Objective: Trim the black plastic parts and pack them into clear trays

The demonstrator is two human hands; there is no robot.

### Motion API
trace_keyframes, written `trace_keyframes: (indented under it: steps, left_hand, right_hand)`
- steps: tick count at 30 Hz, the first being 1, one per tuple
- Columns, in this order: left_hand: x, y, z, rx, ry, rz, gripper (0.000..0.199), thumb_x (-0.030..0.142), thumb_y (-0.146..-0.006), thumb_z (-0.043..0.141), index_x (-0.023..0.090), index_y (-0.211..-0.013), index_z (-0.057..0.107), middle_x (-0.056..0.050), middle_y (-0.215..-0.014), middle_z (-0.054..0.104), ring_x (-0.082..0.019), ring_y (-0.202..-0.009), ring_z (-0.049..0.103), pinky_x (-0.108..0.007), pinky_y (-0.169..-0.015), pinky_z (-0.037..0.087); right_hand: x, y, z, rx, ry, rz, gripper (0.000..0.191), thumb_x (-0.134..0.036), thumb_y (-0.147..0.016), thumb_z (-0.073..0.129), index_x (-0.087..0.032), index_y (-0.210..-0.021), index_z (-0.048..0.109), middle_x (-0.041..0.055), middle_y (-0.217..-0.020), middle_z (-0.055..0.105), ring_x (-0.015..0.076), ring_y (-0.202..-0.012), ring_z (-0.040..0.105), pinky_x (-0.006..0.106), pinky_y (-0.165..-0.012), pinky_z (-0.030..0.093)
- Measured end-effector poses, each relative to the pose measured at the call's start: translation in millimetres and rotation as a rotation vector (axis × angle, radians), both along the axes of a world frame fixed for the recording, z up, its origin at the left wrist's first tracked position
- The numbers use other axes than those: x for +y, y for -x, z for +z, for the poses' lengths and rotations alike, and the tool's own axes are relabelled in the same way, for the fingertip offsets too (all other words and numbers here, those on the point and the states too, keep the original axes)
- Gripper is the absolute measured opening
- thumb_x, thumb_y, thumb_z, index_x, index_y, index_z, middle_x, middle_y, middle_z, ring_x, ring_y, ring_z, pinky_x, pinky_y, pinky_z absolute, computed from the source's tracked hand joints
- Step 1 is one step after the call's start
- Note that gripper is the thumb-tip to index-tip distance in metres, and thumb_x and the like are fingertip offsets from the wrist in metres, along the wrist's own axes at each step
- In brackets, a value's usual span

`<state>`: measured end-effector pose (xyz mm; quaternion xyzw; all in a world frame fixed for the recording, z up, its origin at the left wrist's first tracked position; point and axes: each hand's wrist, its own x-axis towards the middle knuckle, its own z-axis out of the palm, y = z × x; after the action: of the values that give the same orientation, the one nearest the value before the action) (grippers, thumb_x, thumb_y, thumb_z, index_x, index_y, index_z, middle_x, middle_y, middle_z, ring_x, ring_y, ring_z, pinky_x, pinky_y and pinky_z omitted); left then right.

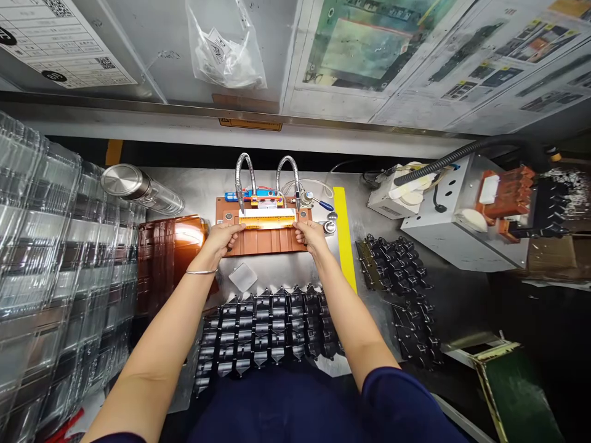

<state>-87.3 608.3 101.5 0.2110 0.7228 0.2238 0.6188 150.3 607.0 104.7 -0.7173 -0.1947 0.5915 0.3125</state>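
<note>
A long white-and-orange strip (268, 219) lies level across a reddish-brown fixture board (263, 242). My left hand (225, 239) is closed in a pinch at the strip's left end. At the opposite end, my right hand (311, 236) pinches it between thumb and fingers. Two bent metal gooseneck tubes (239, 175) arch over the board, their tips pointing down near the strip's ends. Behind the strip sit a blue cylinder (232, 196) and some wiring. Small details on the strip are too fine to make out.
Rows of black moulded parts (263, 326) lie in front of me, with more black parts (397, 264) at right. Clear plastic trays (41, 258) are stacked at left beside a glass flask (143, 187). A grey machine (462, 215) stands right of the yellow tape (344, 240).
</note>
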Motion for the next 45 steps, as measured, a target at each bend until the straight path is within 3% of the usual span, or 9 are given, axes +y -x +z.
trace_keyframes:
  steps: [7, 13, 16, 20, 25, 28, 35, 40, 45]
  left_hand:
    - [3, 25, 21.1, -0.098, -0.027, -0.111, 0.022, 0.019, -0.061, 0.084, 0.011, -0.067, 0.064, -0.004, -0.057, 0.067, -0.009, -0.043, 0.059, -0.017, -0.042, 0.049]
    - [-35, 46, 37.4, -0.039, -0.126, -0.060, 0.022, 0.028, -0.069, 0.078, 0.014, -0.068, 0.060, 0.000, -0.054, 0.064, -0.007, -0.040, 0.056, -0.015, -0.039, 0.048]
    - [-58, 42, 38.7, -0.018, -0.172, -0.053, 0.026, 0.032, -0.070, 0.075, 0.014, -0.064, 0.057, 0.000, -0.053, 0.062, -0.006, -0.039, 0.054, -0.016, -0.039, 0.047]
    - [-78, 30, 39.6, 0.022, -0.286, -0.076, 0.025, 0.036, -0.072, 0.070, 0.015, -0.067, 0.057, -0.002, -0.057, 0.063, -0.008, -0.042, 0.055, -0.020, -0.044, 0.049]
    - [-102, 15, 42.4, 0.234, -0.545, -0.132, 0.024, 0.040, -0.080, 0.059, 0.016, -0.081, 0.063, -0.008, -0.075, 0.070, -0.018, -0.064, 0.065, -0.031, -0.061, 0.055]
    - [-114, -3, 43.4, 0.401, -0.770, -0.216, 0.025, 0.038, -0.084, 0.056, 0.020, -0.097, 0.066, -0.013, -0.109, 0.068, -0.025, -0.105, 0.062, -0.041, -0.092, 0.049]
    - [-96, -24, 20.1, 0.624, -1.048, -0.568, 0.021, 0.024, -0.084, 0.059, 0.020, -0.101, 0.069, -0.014, -0.122, 0.066, -0.032, -0.120, 0.054, -0.057, -0.106, 0.032]
    - [-59, -20, -4.6, 0.715, -1.082, -0.672, 0.021, 0.019, -0.086, 0.057, 0.022, -0.103, 0.069, -0.014, -0.123, 0.066, -0.031, -0.119, 0.055, -0.055, -0.106, 0.034]
    - [-45, -25, -24.2, 0.739, -1.073, -0.684, 0.026, 0.024, -0.089, 0.053, 0.022, -0.111, 0.067, -0.015, -0.128, 0.062, -0.032, -0.126, 0.051, -0.056, -0.106, 0.034]
  right_hand:
    - [-19, -22, 5.9, -0.029, -0.007, 0.155, 0.023, -0.031, -0.093, 0.056, -0.013, -0.106, 0.060, 0.0038, -0.098, 0.064, 0.0125, -0.079, 0.064, 0.029, -0.069, 0.056]
    - [-149, -86, 16.8, -0.369, -0.136, 0.029, 0.033, -0.026, -0.065, 0.079, -0.024, -0.095, 0.065, 0.0085, -0.120, 0.064, 0.0267, -0.118, 0.056, 0.037, -0.087, 0.054]
    - [-222, -99, 10.0, -0.433, -0.104, 0.055, 0.047, -0.030, -0.045, 0.084, -0.020, -0.088, 0.067, 0.0088, -0.102, 0.072, 0.0325, -0.102, 0.066, 0.043, -0.082, 0.057]
    - [-265, -100, 3.9, -0.496, -0.123, 0.134, 0.031, -0.049, -0.058, 0.068, -0.022, -0.074, 0.068, 0.0071, -0.071, 0.074, 0.0327, -0.073, 0.072, 0.047, -0.068, 0.059]
    - [-217, -88, 29.0, -0.767, -0.289, 0.222, 0.032, -0.046, -0.069, 0.060, -0.034, -0.097, 0.068, 0.0106, -0.103, 0.073, 0.0397, -0.104, 0.065, 0.059, -0.091, 0.049]
    - [-162, -45, 40.3, -0.889, -0.609, 0.620, 0.041, -0.026, -0.078, 0.056, -0.030, -0.117, 0.063, 0.0075, -0.128, 0.062, 0.0329, -0.124, 0.054, 0.053, -0.108, 0.039]
    - [-85, 62, 12.0, -0.880, -0.764, 0.957, 0.041, -0.009, -0.085, 0.048, -0.019, -0.123, 0.060, 0.0097, -0.137, 0.056, 0.0258, -0.132, 0.045, 0.050, -0.115, 0.026]
    - [-57, 36, 17.3, -0.952, -0.716, 1.015, 0.029, -0.022, -0.088, 0.055, -0.027, -0.114, 0.065, 0.0038, -0.129, 0.062, 0.0242, -0.127, 0.050, 0.041, -0.109, 0.038]
    - [13, -30, 39.2, -1.159, -0.425, 0.853, 0.025, -0.023, -0.091, 0.049, -0.014, -0.107, 0.067, 0.0185, -0.115, 0.065, 0.0331, -0.118, 0.053, 0.048, -0.097, 0.043]
